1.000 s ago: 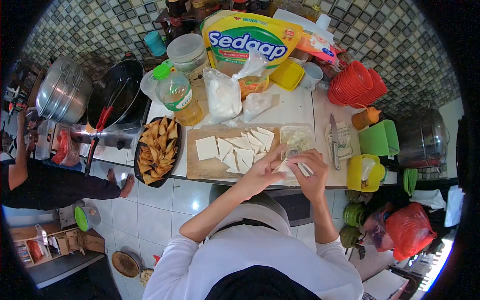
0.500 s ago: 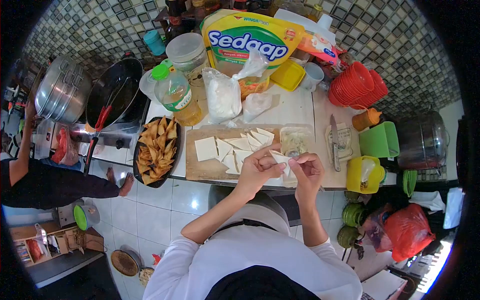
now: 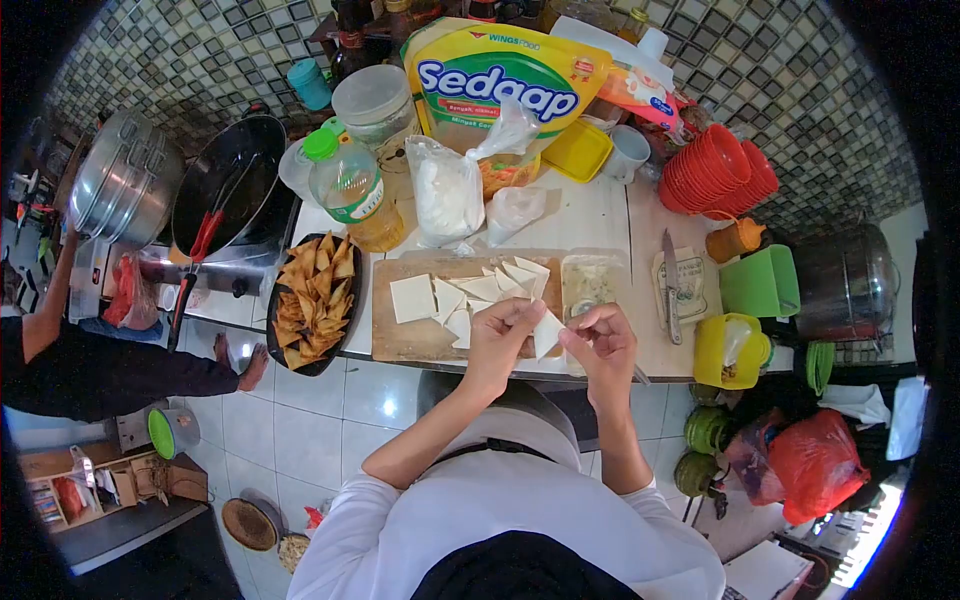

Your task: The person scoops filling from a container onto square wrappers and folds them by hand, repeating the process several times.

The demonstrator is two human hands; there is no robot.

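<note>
Over the right end of the wooden board (image 3: 390, 345), my left hand (image 3: 503, 340) pinches a white dough wrapper (image 3: 546, 333). Beside it, my right hand (image 3: 600, 345) is closed, with fingertips at the wrapper's right edge; a thin metal handle (image 3: 641, 376) sticks out below this hand. Several cut white wrappers (image 3: 412, 299) lie on the board, some square and some triangular. Just behind my hands is a clear container (image 3: 595, 275) with a pale filling. Left of the board, a black plate (image 3: 316, 369) holds many browned, fried triangles (image 3: 312, 300).
A knife (image 3: 671, 285) lies on a cloth at the right. Behind the board stand a bag of white powder (image 3: 447, 192) and an oil bottle (image 3: 350, 195). Red bowls (image 3: 710, 170) are stacked at the back right. Another person (image 3: 110, 365) stands left, near a black wok (image 3: 230, 190).
The wrapper has been turned and now hangs lower, with a point downward. My left hand has shifted slightly left, and my right hand has drawn a little toward me.
</note>
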